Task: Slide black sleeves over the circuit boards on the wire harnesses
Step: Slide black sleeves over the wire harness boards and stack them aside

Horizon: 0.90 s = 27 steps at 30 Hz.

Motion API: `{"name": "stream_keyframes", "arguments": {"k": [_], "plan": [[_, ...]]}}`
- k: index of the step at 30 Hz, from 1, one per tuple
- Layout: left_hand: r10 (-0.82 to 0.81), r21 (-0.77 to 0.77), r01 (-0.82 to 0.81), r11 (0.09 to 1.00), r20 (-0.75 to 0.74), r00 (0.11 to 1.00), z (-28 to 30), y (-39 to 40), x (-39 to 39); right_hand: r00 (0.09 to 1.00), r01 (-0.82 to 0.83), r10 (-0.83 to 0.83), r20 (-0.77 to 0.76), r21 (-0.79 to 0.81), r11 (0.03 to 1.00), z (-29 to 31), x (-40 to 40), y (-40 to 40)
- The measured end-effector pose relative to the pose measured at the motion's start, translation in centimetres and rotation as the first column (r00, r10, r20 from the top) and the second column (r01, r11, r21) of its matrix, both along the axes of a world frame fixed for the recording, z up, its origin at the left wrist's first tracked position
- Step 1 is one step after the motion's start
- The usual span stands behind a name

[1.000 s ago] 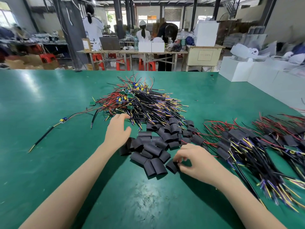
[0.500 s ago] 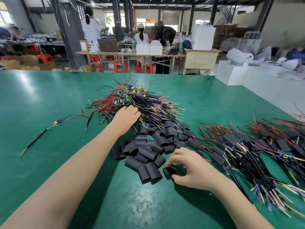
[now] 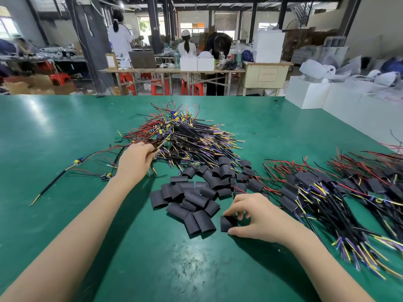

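Observation:
A tangled heap of bare wire harnesses (image 3: 185,136) with small green boards lies mid-table. My left hand (image 3: 135,162) reaches into its near left edge and pinches a wire end from the heap. In front of it lies a pile of short black sleeves (image 3: 196,192). My right hand (image 3: 250,214) pinches one black sleeve (image 3: 226,223) between thumb and fingers, just right of that pile. Harnesses with sleeves fitted over their boards (image 3: 327,192) lie in rows at the right.
Two loose harnesses (image 3: 76,166) lie on the green table (image 3: 54,131) at the left. White boxes (image 3: 327,94) stand along the right far edge. People work at tables far behind.
My left hand has moved away from the sleeve pile up into the harness heap and taken hold of a wire. My right hand has picked one sleeve clear of the pile.

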<state>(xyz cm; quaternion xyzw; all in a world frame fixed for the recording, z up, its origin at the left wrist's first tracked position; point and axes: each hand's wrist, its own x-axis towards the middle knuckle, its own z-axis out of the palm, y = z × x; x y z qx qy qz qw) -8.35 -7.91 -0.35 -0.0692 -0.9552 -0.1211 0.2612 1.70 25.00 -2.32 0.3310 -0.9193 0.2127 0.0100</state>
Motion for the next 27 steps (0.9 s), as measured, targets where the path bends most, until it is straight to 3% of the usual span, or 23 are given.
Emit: {"name": "stream_keyframes", "arguments": {"k": [5,9,11,14,16,18,20,23,27], "plan": [[-0.146,0.189,0.214,0.958,-0.320,0.936,0.8,0.3,2.5,0.999,0.025,-0.026,-0.038,-0.022,0.999,0.1,0.0,-0.1],[-0.241,0.296,0.375,0.879,-0.404,0.883,1.4,3.0,4.3,0.994,0.085,-0.092,-0.063,-0.104,0.991,0.2,-0.1,0.0],[-0.297,0.229,0.421,0.878,-0.430,0.853,1.5,4.3,5.0,0.987,0.126,-0.141,-0.084,-0.156,0.980,0.2,-0.2,0.1],[-0.366,0.083,0.409,0.909,-0.314,0.876,0.7,5.6,5.5,0.972,0.168,-0.200,-0.127,-0.222,0.960,0.2,-0.3,0.3],[-0.370,0.293,0.439,0.850,-0.261,0.891,0.1,6.1,5.5,0.967,0.178,-0.216,-0.134,-0.248,0.952,0.2,-0.4,0.4],[-0.311,0.553,0.427,0.716,-0.295,0.903,0.2,6.0,5.4,0.968,0.169,-0.208,-0.138,-0.250,0.953,0.1,-0.4,0.4],[-0.337,0.612,0.434,0.661,-0.274,0.901,0.7,5.1,5.2,0.972,0.156,-0.192,-0.138,-0.237,0.959,0.0,-0.3,0.4],[-0.426,0.491,0.363,0.792,0.018,0.905,0.4,2.5,4.9,0.974,0.146,-0.180,-0.141,-0.223,0.964,0.0,-0.3,0.3],[-0.107,0.274,0.038,0.961,0.239,0.965,-2.0,-0.3,4.7,0.975,0.135,-0.167,-0.149,-0.204,0.970,0.1,-0.2,0.3]]}}
